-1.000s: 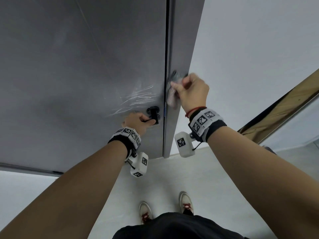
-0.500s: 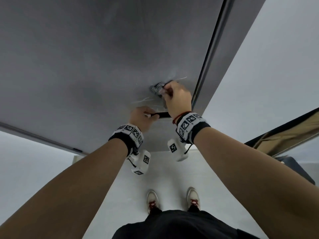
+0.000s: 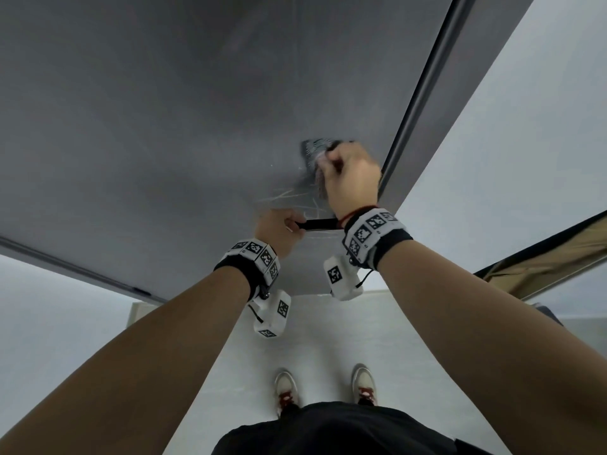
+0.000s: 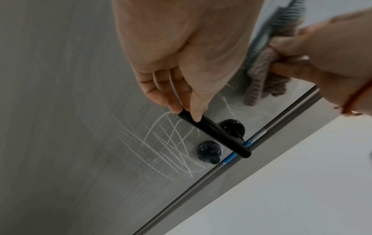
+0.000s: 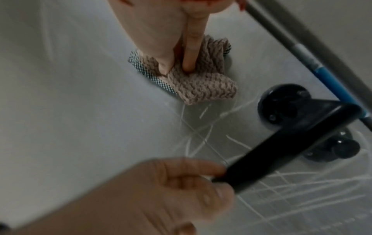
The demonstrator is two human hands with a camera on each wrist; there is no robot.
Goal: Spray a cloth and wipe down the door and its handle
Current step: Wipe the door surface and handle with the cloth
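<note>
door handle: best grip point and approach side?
Grip the handle at its free end, where the left hand already pinches it, coming from the side away from the door's edge. It is a straight black bar standing off the door, so fingers likely fit behind it. The far end joins the round mount near the edge, which leaves less room there.

Bunched beige cloth point(image 5: 201, 82) against scratched grey door point(image 3: 164, 126), above black lever handle point(image 4: 215, 133)
</note>
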